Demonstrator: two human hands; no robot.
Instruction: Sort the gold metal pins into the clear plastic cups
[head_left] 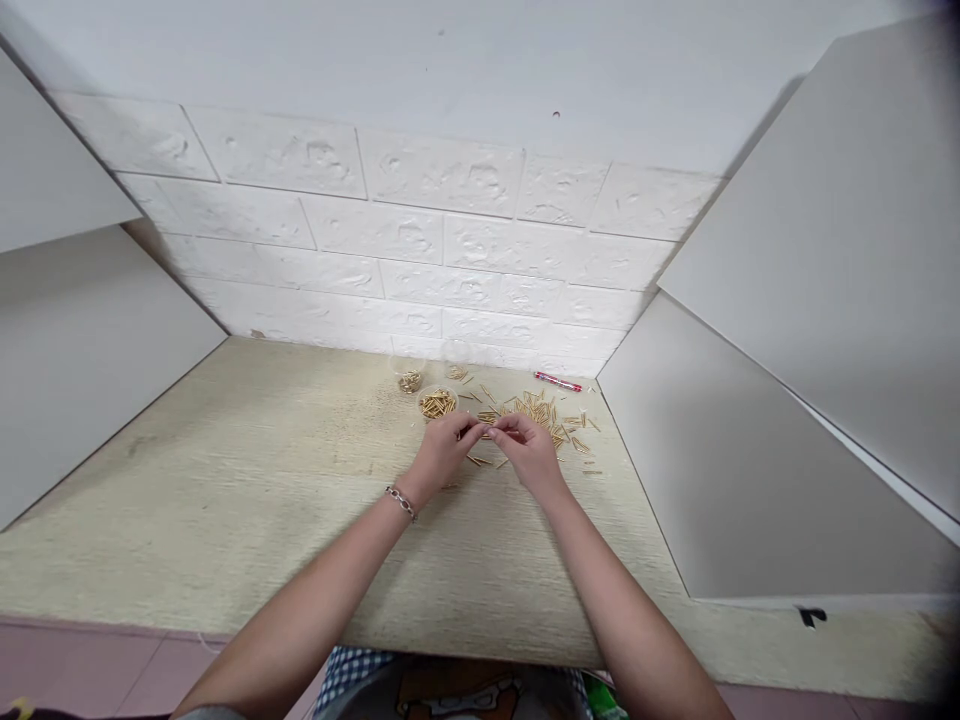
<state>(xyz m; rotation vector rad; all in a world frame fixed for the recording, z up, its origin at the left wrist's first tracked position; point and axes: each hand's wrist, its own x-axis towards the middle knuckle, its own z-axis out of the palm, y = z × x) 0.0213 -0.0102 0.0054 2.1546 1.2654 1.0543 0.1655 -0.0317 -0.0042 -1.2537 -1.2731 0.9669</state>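
Note:
Both hands meet above the table, their fingertips nearly touching. My left hand (444,445), with a chain bracelet (401,502) on its wrist, is closed in a pinch; what lies between its fingers is too small to make out. My right hand (526,447) is pinched too, thumb and forefinger together, its contents hidden. Behind and to the right of it lies a loose pile of thin gold-coloured pins (541,408). A clear round tub of gold pins (437,403) stands just beyond my left hand.
Farther back are a second clear tub (409,380) with small metal pieces and a clear container (457,370) near some pins. A red tube (557,381) lies near the brick-patterned wall (480,240). White panels (757,450) flank the table (225,480).

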